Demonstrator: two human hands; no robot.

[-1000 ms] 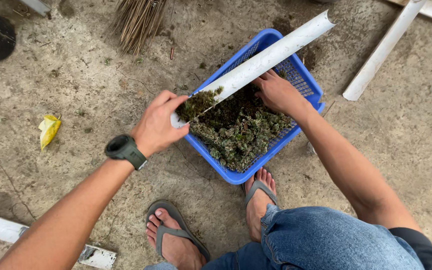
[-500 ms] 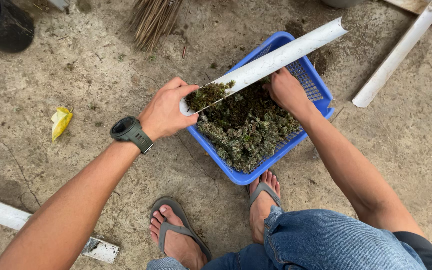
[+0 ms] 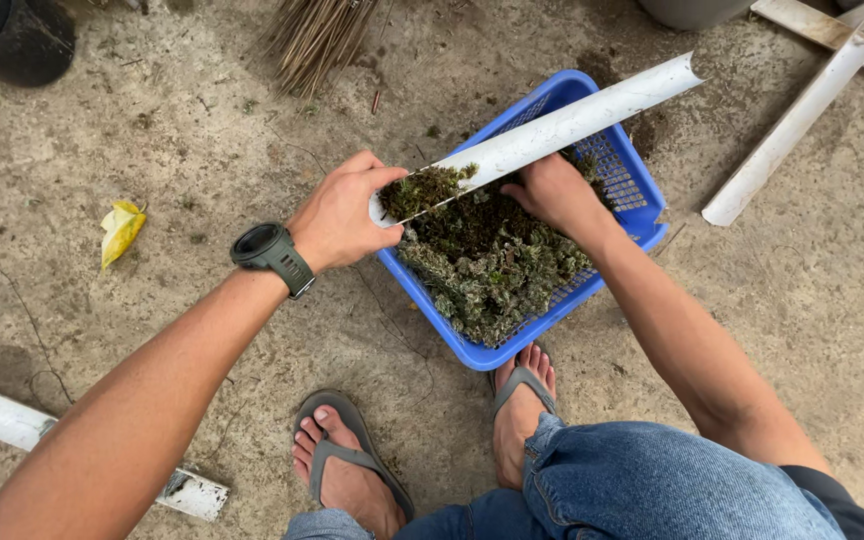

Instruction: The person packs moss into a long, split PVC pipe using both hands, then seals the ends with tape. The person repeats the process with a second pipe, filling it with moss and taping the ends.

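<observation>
A split pipe [image 3: 552,125] lies across the basket [image 3: 472,352], moss [image 3: 497,265] in both.

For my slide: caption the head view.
Left hand holds a moss-filled split white pipe over a blue basket; right hand digs in moss.

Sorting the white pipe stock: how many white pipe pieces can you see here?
4. A split pipe over the blue basket, held by the left hand; two crossing pieces at top right; one at bottom left. Others may lie out of frame.
</observation>
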